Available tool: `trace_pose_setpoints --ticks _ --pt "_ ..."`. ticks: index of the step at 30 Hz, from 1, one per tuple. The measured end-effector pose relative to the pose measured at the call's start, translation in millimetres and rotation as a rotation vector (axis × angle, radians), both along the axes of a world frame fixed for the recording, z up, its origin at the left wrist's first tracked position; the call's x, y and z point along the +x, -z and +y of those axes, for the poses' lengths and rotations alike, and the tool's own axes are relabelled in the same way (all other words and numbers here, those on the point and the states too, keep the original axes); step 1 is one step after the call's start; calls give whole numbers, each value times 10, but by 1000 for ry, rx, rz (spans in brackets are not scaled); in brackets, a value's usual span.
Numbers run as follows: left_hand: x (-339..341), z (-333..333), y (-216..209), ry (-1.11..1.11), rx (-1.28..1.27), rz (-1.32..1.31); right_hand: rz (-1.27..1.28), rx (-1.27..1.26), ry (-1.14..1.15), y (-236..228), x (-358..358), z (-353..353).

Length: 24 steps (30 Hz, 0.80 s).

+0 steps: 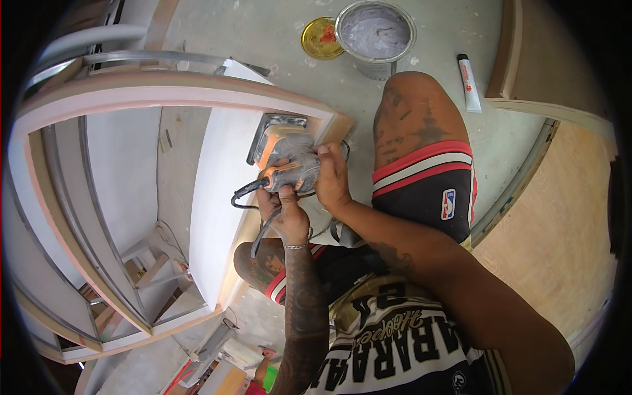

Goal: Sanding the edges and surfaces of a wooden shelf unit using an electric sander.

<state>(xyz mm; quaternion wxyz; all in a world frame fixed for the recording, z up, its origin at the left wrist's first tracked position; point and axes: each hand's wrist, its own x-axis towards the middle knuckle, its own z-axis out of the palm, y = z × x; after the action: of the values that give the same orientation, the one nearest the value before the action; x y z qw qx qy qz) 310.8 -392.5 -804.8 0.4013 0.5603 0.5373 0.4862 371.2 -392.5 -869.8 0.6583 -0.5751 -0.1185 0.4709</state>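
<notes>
A dusty orange-and-grey electric sander is between my two hands, its dark square pad tilted up beside the end of a wooden frame. My left hand is closed around the sander's rear end, where the black power cord comes out and loops down. My right hand grips the sander's right side, its thumb near the frame's corner. The white inner panel of the frame lies just left of the tool. Whether the pad touches the panel, I cannot tell.
Ahead on the floor stand an open can of grey paste and a round gold lid. A white tube with a black cap lies right of my knee. Wooden panels flank the right side. Another person's hand shows at the bottom.
</notes>
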Motion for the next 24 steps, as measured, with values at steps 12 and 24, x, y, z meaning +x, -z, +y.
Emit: trace_pose_setpoints --ticks 12,24 --pt "331 70 -217 -53 -87 -15 48 47 -107 -147 374 150" --pt "398 80 -111 -40 -124 -35 179 -10 -45 98 373 173"
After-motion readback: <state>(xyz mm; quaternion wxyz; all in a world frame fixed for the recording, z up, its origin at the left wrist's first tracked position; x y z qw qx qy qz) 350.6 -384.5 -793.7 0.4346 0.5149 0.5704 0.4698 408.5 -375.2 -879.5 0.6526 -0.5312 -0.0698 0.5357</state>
